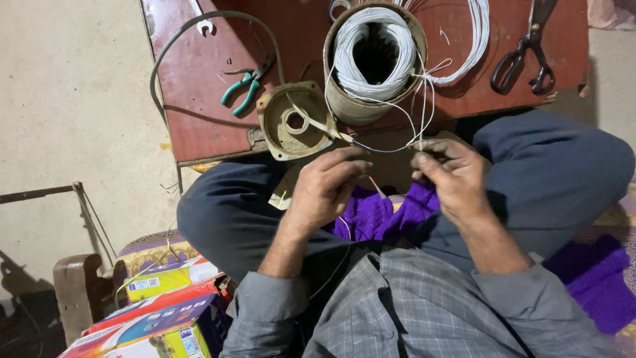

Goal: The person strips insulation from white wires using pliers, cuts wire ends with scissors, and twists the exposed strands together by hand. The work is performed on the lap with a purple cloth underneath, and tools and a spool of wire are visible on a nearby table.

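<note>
I sit cross-legged before a low red table (199,99). My left hand (328,189) and my right hand (454,176) are both pinched on thin white wire leads (391,142) over my lap. The leads run up to a motor stator (374,59), a metal cylinder wound with white wire coils, standing at the table's near edge. Purple cloth (377,215) lies under my hands.
A round metal end cover (291,119) lies left of the stator. Green-handled pliers (244,86), a spanner (201,20), a dark cable (199,30) and black scissors (527,56) lie on the table. Colourful cardboard boxes (159,318) sit at my lower left.
</note>
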